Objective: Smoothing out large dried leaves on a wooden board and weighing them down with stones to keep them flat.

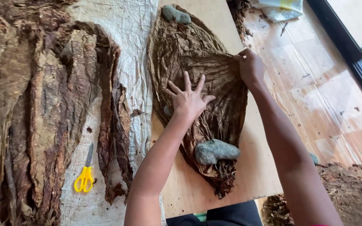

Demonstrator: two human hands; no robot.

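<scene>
Stack of flattened brown tobacco leaves (214,75) on a wooden board (265,167), at centre of view. Left hand (188,100) rests palm-down on the leaves, fingers fully spread, gripping nothing. Right hand (250,66), at 2 o'clock from the left, has fingers curled, pinching the leaf edge. Grey stones weigh the stack: one (215,151) at 5 o'clock, another (175,14) at 12 o'clock. Yellow-handled scissors (85,173) lie at 8 o'clock on pale cloth (126,25), beside a dried leaf pile (38,109)

bare forearms, no sleeves, dark trousers (227,215)
</scene>
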